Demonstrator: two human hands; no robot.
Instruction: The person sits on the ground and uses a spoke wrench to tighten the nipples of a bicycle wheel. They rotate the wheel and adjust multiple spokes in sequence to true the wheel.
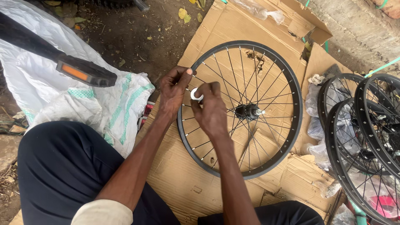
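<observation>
A black bicycle wheel rim [291,83] with thin silver spokes and a central hub [248,111] lies flat on brown cardboard [225,29]. Over its left side, my left hand [173,91] and my right hand [211,111] meet, both pinching a small white ring-shaped part [196,95] between the fingertips. My forearms reach up from the bottom of the view, above my dark trousers [58,166].
A bicycle pedal [85,71] with an orange reflector juts in at upper left over a white woven sack [83,104]. Three more spoked wheels [366,125] are stacked at the right on plastic wrapping. Dirt ground with dry leaves [133,33] lies beyond.
</observation>
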